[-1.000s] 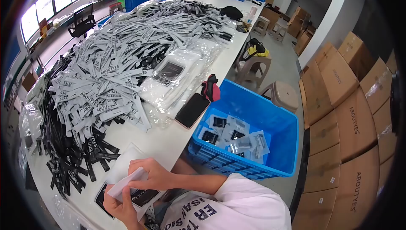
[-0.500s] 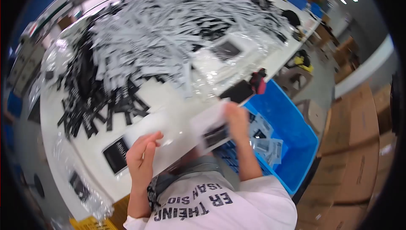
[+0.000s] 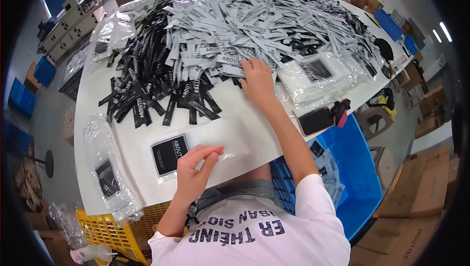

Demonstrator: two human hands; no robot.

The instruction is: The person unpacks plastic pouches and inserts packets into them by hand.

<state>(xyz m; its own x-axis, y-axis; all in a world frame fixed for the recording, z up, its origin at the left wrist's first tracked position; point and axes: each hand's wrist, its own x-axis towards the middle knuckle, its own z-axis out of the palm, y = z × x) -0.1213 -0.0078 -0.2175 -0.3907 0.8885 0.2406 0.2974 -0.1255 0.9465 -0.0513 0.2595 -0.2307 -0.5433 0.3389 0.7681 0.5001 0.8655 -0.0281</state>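
My left hand (image 3: 196, 165) rests over a clear plastic bag (image 3: 230, 136) lying flat near the table's front edge. Its fingers are stretched out, with the thumb slightly apart. Beside the fingers shows the bag's black printed panel (image 3: 169, 154). Farther forward, my right hand (image 3: 258, 84) reaches to the near edge of a heap of white printed strips (image 3: 232, 46). The fingers are extended and their tips touch the strips; nothing is visibly gripped. Black printed strips (image 3: 142, 87) spread out left of the white ones.
A stack of clear bags (image 3: 313, 77), a phone (image 3: 316, 120) and a red-and-black item (image 3: 340, 112) lie to the right. Below the edge stands a blue bin (image 3: 360, 168) holding packets. Another plastic bag (image 3: 108, 178) overhangs a yellow crate (image 3: 105, 227). Cartons (image 3: 416, 195) line the right.
My right hand has let go of the clear packet it held above the blue bin and moved forward to the white strips. My left hand stays over the bag. The view has shifted.
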